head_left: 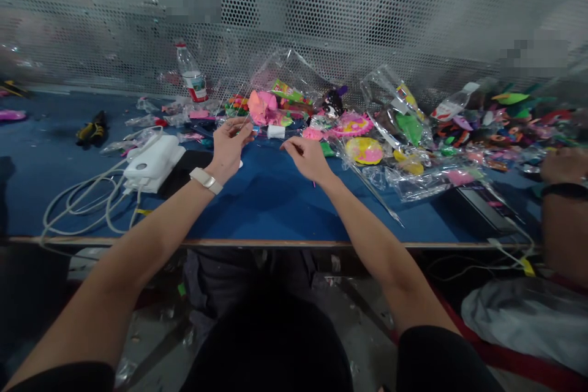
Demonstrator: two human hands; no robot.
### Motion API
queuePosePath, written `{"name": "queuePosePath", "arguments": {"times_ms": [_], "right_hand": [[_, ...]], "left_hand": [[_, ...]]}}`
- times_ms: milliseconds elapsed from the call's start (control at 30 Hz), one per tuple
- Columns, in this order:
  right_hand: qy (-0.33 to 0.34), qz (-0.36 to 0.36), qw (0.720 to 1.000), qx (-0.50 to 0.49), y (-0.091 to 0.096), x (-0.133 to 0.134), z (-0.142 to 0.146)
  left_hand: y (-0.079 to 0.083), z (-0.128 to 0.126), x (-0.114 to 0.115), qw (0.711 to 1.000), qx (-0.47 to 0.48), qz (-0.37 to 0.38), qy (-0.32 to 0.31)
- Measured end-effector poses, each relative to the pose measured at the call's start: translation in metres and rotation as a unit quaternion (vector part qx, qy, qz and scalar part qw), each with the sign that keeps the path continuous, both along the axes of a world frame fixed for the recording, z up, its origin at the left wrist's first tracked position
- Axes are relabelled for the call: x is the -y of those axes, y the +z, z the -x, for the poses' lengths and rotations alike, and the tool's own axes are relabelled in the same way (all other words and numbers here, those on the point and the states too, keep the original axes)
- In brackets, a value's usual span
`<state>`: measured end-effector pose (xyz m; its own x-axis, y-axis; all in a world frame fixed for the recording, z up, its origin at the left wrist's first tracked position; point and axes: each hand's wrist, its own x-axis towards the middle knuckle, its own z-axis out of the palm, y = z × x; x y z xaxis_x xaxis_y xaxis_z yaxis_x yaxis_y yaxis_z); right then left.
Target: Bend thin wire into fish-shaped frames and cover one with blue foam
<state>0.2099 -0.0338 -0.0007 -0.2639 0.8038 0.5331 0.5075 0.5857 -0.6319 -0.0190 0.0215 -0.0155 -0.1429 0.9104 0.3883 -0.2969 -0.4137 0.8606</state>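
Over the blue table (pixel 271 208), my left hand (pixel 232 144) is closed in a pinch, with a small bluish piece at its fingertips. What that piece is, I cannot make out. My right hand (pixel 303 156) hovers a short way to the right, thumb and fingers pressed together; anything in them is too small to see. Between the two hands, slightly farther back, lies a white spool-like cylinder (pixel 275 131). Just behind it sits a pink, crumpled-looking piece (pixel 261 107) among colourful toy parts and clear plastic bags.
A white power adapter (pixel 154 162) with coiled cables lies left. Behind it stands a bottle with a red cap (pixel 190 73). Bagged toy pieces (pixel 362 150) spread along the back and right. Another person's hand (pixel 567 165) is at far right, near a dark flat device (pixel 478 208).
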Motion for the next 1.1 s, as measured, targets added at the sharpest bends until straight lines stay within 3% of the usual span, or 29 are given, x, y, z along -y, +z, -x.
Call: {"name": "queuePosePath", "arguments": {"times_ms": [600,1100], "right_hand": [[0.027,0.035,0.999,-0.017,-0.001,-0.001,0.003],[0.024,0.028,0.999,0.021,-0.001,0.004,0.005]], "left_hand": [[0.002,-0.006,0.010,0.994,0.020,0.025,-0.107],[0.011,-0.009,0.020,0.995,-0.053,0.013,-0.083]]}}
